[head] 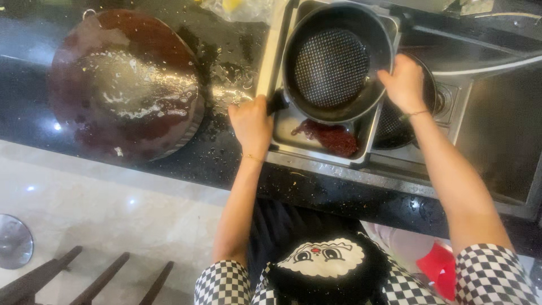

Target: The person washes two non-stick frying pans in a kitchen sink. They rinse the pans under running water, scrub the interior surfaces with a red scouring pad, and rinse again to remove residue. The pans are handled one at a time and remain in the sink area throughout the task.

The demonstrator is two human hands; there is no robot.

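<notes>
Gripping the handle of a black frying pan, the left hand holds it over the sink; the right hand clasps its rim. A round wet board lies on the dark surface.

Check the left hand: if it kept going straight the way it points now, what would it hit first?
The left hand is closed on the handle of the black frying pan, pointing up the picture toward the far counter. Straight on, it would likely first meet the sink's steel rim; depth is unclear from this single view.

Round wet board crowds the counter's left; bare counter lies beside the sink.
</notes>
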